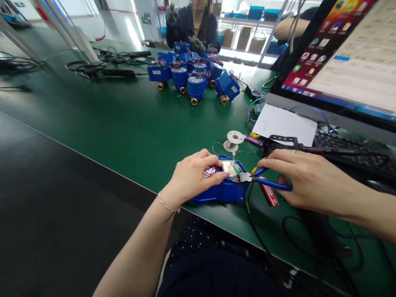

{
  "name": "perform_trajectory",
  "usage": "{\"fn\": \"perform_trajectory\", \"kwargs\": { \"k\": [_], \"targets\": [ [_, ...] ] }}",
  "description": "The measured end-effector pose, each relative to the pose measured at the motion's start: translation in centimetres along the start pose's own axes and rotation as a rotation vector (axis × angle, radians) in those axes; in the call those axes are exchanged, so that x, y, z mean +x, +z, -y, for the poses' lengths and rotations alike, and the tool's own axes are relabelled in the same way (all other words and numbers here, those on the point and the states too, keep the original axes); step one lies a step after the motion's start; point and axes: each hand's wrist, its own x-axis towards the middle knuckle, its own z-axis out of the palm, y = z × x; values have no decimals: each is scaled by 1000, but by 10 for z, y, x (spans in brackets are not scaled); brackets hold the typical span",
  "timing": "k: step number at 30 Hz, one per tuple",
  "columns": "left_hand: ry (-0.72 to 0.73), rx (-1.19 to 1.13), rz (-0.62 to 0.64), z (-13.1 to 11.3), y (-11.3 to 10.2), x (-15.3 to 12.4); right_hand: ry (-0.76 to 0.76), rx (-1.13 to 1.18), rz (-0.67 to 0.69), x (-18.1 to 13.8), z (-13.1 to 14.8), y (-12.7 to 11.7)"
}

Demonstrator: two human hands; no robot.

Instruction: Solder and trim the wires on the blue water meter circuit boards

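My left hand (193,175) is covering the near left part of the blue meter housing (227,192), so I am seeing only a few of the red wires under my fingers. My right hand (301,181) is hiding most of the blue cutter handles (272,184), and whether the small metal tip is gripping anything is too small to tell. The monitor (343,53) is running off the right and top edges. The keyboard (349,150) is partly lying under it. The far co-worker (193,27) is being cut off at the top.

I see a blue meter housing (223,190) lying open-topped near the tabletop (123,128) edge, blue-handled pliers (261,178) at its opening.
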Motion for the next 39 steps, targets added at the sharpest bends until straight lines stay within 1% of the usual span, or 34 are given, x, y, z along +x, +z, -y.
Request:
{"fn": "perform_trajectory", "kwargs": {
  "k": [4,9,15,17,19,23,26,32,36,39],
  "targets": [
    [-3,0,4,-1,0,0,-23,-25,6,3,0,-3],
    [4,1,2,-1,-1,0,-52,-82,-23,3,0,-3],
    [1,12,1,-1,-2,-1,-145,-319,-167,-6,9,-2],
    [1,15,0,-1,-2,-1,-132,-366,-186,-10,13,-1],
    [1,13,1,-1,-2,-1,-73,-341,-176,-11,15,0],
    [-1,9,3,-1,-1,0,21,-166,-92,-9,12,2],
    [3,3,0,-2,-1,0,35,-85,-31,-6,8,3],
    [-2,-6,0,-3,-2,-1,57,-5,8,-6,6,3],
    [-4,-5,-3,-3,-2,0,66,-6,29,-6,6,3],
    [-6,-2,0,-2,-1,0,44,-52,5,-6,7,2]
  ]
}}
